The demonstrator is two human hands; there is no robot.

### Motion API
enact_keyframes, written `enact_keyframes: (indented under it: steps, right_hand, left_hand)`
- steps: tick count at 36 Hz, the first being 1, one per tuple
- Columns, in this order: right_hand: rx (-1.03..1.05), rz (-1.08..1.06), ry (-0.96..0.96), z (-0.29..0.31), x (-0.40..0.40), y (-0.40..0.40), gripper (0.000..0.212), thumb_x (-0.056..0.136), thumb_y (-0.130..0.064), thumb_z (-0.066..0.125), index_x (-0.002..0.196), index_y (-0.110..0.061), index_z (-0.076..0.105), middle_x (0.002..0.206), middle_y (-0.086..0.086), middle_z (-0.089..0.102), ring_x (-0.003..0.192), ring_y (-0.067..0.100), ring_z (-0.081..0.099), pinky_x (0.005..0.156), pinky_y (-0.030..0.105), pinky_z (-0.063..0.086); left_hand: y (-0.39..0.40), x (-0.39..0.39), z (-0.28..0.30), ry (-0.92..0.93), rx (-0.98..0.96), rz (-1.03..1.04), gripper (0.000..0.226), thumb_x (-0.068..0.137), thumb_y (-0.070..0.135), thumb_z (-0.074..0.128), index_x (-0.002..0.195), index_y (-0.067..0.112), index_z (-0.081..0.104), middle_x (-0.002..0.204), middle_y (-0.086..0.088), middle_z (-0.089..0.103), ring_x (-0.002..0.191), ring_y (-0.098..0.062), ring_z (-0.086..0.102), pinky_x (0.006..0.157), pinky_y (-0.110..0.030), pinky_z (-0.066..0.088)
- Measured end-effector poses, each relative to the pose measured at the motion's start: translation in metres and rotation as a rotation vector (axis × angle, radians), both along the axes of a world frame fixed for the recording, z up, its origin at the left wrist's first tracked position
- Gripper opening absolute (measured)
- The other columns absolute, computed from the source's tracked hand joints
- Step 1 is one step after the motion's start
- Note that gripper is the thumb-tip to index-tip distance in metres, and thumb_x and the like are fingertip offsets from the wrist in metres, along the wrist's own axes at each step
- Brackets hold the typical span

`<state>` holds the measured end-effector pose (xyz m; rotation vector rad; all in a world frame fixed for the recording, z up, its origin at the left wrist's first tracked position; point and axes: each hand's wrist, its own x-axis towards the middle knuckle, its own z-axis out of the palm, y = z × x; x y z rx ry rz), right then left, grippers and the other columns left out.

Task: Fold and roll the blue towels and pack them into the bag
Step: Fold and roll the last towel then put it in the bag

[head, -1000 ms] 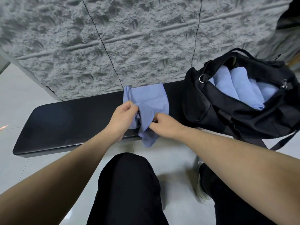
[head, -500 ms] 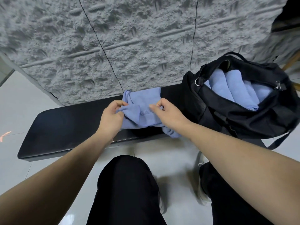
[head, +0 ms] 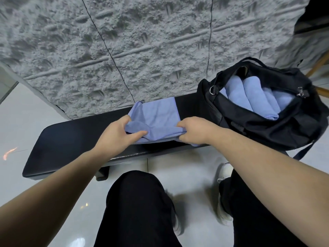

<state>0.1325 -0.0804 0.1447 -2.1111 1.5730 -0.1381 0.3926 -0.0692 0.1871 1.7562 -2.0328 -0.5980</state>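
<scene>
The soft blue cloth towel (head: pixel 156 118) you are working on lies across the middle of the long black padded bench (head: pixel 71 138), folded into a strip whose long axis runs from the near edge of the bench back to the wall. You have its near end bunched up between both hands, so the rest of the strip lies straight ahead of your grip, on the far side. Your left hand (head: pixel 117 134) pinches the left near corner, thumb on top of the fabric; your right hand (head: pixel 192 130) clenches the right near corner, fingers curled over the fold. A small tail of cloth hangs over the bench edge under your right wrist.

To roll, you would likely turn the near end over and push away, toward the wall.

The open black fabric bag (head: pixel 267 129) sits just right of the towel, on the bench's right end, with its mouth facing up and several rolled blue towels (head: pixel 249 97) side by side inside. Your right hand is nearer to it. Nothing stands between towel and bag. The rough grey textured wall (head: pixel 142 50) stops the towel's far end.
</scene>
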Motion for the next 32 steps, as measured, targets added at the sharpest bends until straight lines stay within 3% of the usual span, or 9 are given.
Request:
enact_keyframes:
  steps: [4, 7, 12, 15, 18, 21, 24, 28, 32]
  right_hand:
    - [0.040, -0.161, -0.318, -0.002, 0.000, -0.002, 0.009, 0.082, -0.007, 0.048, 0.078, -0.002, 0.041, 0.069, 0.018, 0.052, 0.057, 0.025, 0.051, 0.055, 0.033, 0.040]
    - [0.096, -0.212, -0.576, 0.006, 0.001, 0.002, 0.005, 0.081, 0.002, 0.040, 0.085, 0.001, 0.040, 0.059, 0.008, 0.040, 0.046, 0.015, 0.038, 0.046, 0.024, 0.030]
    - [0.046, -0.139, -0.620, 0.009, 0.004, 0.009, 0.012, 0.084, 0.001, 0.043, 0.088, -0.009, 0.050, 0.056, -0.014, 0.049, 0.047, 0.003, 0.039, 0.047, 0.016, 0.034]
    - [-0.010, -0.079, -0.474, 0.008, 0.001, 0.009, 0.005, 0.087, -0.017, 0.049, 0.086, -0.022, 0.052, 0.067, -0.005, 0.054, 0.057, 0.009, 0.044, 0.056, 0.029, 0.041]
    - [-0.021, -0.010, -0.299, 0.010, -0.001, 0.011, 0.023, 0.083, -0.053, 0.062, 0.082, -0.033, 0.049, 0.069, -0.006, 0.054, 0.065, 0.011, 0.050, 0.063, 0.032, 0.042]
    - [-0.070, 0.137, -0.066, 0.012, 0.003, 0.012, 0.050, 0.072, -0.072, 0.067, 0.091, -0.029, 0.050, 0.079, -0.009, 0.053, 0.072, 0.011, 0.050, 0.062, 0.029, 0.039]
    - [-0.043, 0.208, 0.098, 0.009, 0.007, 0.010, 0.038, 0.081, -0.052, 0.068, 0.095, -0.021, 0.052, 0.093, -0.006, 0.052, 0.082, 0.019, 0.051, 0.073, 0.036, 0.046]
    - [-0.046, 0.168, 0.145, 0.008, 0.006, 0.008, 0.022, 0.086, -0.026, 0.055, 0.071, -0.019, 0.040, 0.076, 0.000, 0.051, 0.072, 0.024, 0.047, 0.060, 0.033, 0.039]
    - [-0.068, 0.134, 0.132, 0.012, 0.007, 0.008, 0.021, 0.088, -0.023, 0.051, 0.072, -0.020, 0.039, 0.070, -0.003, 0.045, 0.068, 0.022, 0.045, 0.054, 0.032, 0.028]
  left_hand:
    - [-0.001, 0.004, -0.003, 0.196, 0.006, 0.070, 0.046, 0.090, 0.032, 0.069, 0.072, 0.000, 0.042, 0.064, -0.008, 0.039, 0.057, -0.009, 0.034, 0.056, -0.029, 0.029]
    - [0.001, 0.004, -0.003, 0.376, 0.044, 0.125, 0.044, 0.092, 0.024, 0.068, 0.070, -0.002, 0.039, 0.063, -0.003, 0.037, 0.059, -0.009, 0.036, 0.052, -0.021, 0.031]
    - [0.002, -0.005, -0.008, 0.545, 0.117, 0.182, 0.043, 0.094, 0.021, 0.065, 0.067, 0.021, 0.032, 0.064, 0.006, 0.034, 0.063, -0.012, 0.034, 0.058, -0.025, 0.032]
    - [-0.002, -0.007, -0.013, 0.571, 0.152, 0.210, 0.032, 0.094, 0.028, 0.062, 0.075, 0.020, 0.037, 0.074, 0.001, 0.039, 0.069, -0.016, 0.039, 0.064, -0.033, 0.035]
    - [-0.004, -0.012, -0.015, 0.459, 0.162, 0.218, 0.024, 0.098, 0.033, 0.054, 0.085, 0.018, 0.041, 0.083, -0.002, 0.044, 0.070, -0.018, 0.044, 0.056, -0.028, 0.039]
    - [-0.003, -0.017, -0.015, 0.340, 0.125, 0.164, 0.024, 0.100, 0.040, 0.051, 0.094, 0.017, 0.047, 0.089, 0.007, 0.049, 0.078, -0.012, 0.046, 0.066, -0.025, 0.039]
    - [-0.003, -0.018, -0.013, 0.261, 0.196, 0.046, 0.031, 0.088, 0.055, 0.061, 0.106, 0.031, 0.057, 0.103, 0.018, 0.059, 0.096, -0.008, 0.057, 0.087, -0.030, 0.046]
    - [0.002, -0.022, -0.007, -0.206, 0.342, -0.154, 0.060, 0.071, 0.065, 0.075, 0.123, 0.041, 0.057, 0.117, 0.023, 0.054, 0.110, -0.005, 0.054, 0.090, -0.024, 0.041]
    - [-0.002, -0.025, -0.014, -0.406, 0.265, -0.203, 0.026, 0.079, 0.048, 0.071, 0.082, 0.023, 0.061, 0.086, 0.012, 0.061, 0.083, -0.012, 0.057, 0.071, -0.028, 0.044]
